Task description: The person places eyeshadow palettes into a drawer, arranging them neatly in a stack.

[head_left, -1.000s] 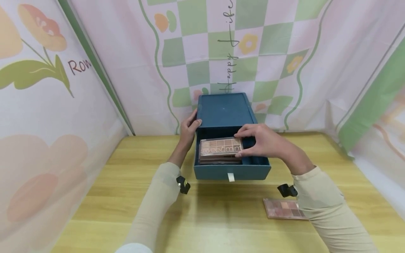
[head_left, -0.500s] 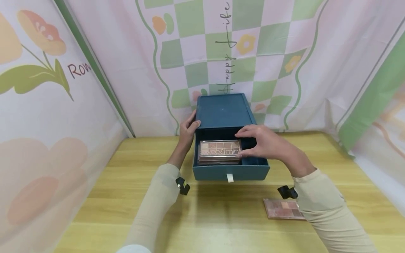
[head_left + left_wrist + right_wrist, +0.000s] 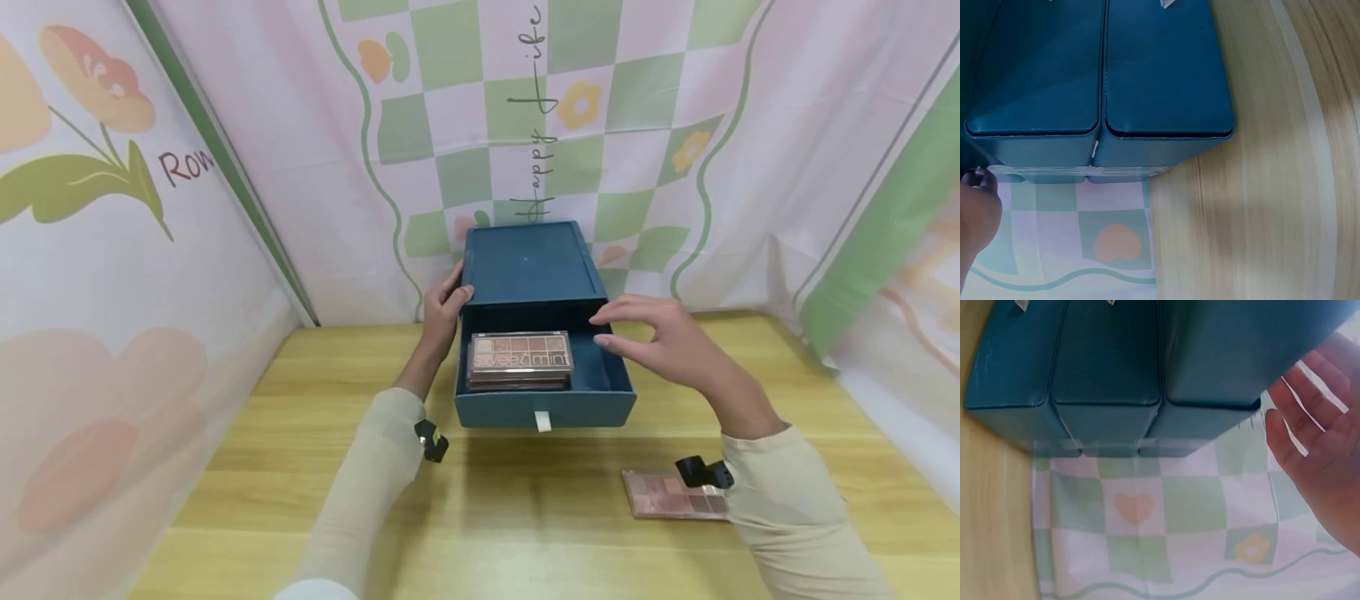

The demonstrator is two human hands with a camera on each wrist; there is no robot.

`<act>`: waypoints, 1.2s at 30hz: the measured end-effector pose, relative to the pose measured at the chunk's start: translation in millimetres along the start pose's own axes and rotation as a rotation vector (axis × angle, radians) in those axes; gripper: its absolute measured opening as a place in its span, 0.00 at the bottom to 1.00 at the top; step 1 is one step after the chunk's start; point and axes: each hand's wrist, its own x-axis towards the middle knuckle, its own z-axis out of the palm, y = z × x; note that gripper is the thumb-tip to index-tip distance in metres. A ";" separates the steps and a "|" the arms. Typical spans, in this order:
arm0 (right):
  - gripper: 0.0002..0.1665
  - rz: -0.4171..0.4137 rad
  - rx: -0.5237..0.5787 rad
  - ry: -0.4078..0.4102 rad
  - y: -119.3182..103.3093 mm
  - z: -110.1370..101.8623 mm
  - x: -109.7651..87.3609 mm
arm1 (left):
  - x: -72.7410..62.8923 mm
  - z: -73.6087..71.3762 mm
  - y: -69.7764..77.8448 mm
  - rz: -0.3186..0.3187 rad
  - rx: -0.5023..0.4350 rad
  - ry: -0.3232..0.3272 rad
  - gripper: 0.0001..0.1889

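A dark teal drawer cabinet [image 3: 528, 262] stands against the back cloth, its top drawer [image 3: 495, 410] pulled out. In the drawer's left part lies a stack of eyeshadow palettes; the top palette [image 3: 520, 354] has a clear lid lettered "sweet mint". My left hand [image 3: 444, 312] holds the cabinet's left side near the front, thumb at the front corner and fingers along the side. Over the drawer's right side hovers my right hand [image 3: 663, 342], thumb and fingers apart, nothing between them. The right wrist view shows this hand [image 3: 1329, 425] with spread fingers beside the drawer.
Another eyeshadow palette [image 3: 660, 500] lies on the wooden table [image 3: 540, 533] at the front right, partly behind the right sleeve. Below the pulled-out drawer, lower drawers [image 3: 1166, 69] remain pushed in. Patterned cloths [image 3: 292, 167] hang at the back and sides.
The top palette has come to rest level on the stack. My right hand has let go of it and moved right, over the drawer's side wall. The left hand keeps its place.
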 end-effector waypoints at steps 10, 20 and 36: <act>0.14 0.051 0.020 0.039 11.3 -11.4 -28.1 | 0.8 0.4 1.9 -0.013 0.011 0.010 0.33; 0.14 0.181 0.009 -0.059 25.0 -19.6 -64.7 | 0.0 0.4 0.3 -0.007 0.005 0.008 0.32; 0.10 0.222 -0.036 -0.216 56.0 -6.9 -123.4 | 0.5 -0.1 -0.6 -0.012 0.010 0.004 0.33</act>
